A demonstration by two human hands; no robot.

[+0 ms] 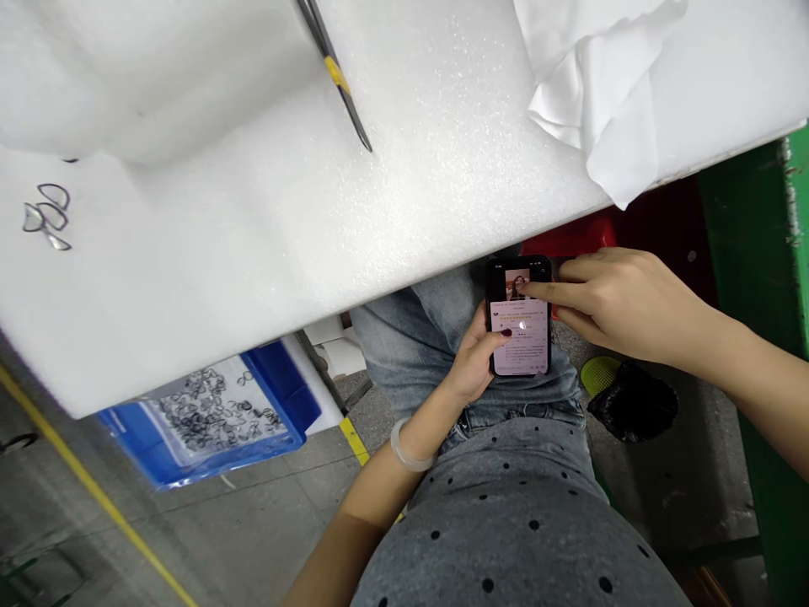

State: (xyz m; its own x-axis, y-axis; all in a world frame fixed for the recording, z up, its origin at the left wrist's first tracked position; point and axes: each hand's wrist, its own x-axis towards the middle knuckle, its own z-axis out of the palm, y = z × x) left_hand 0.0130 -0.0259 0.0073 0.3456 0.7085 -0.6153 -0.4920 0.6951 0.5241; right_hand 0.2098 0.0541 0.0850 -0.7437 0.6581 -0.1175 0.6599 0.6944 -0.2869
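My left hand (471,361) is closed round the lower left side of a black smartphone (529,358), its thumb lying over the lit screen. The phone is upright above my lap, below the table's front edge. On the screen are a picture at the top and lines of text beneath. From the right, my right hand (623,295) reaches in with its index finger stretched out over the picture. Whether that fingertip presses the glass I cannot tell. Its other fingers are partly bent and hold nothing visible.
White foam (404,194) covers the tabletop. Black tweezers (345,88) with a yellow band, a white cloth (587,93) and several small dark-edged clear pieces (50,217) lie on it. Below left, a blue tray (291,396) holds many similar pieces. A black-bagged bin (638,405) stands right.
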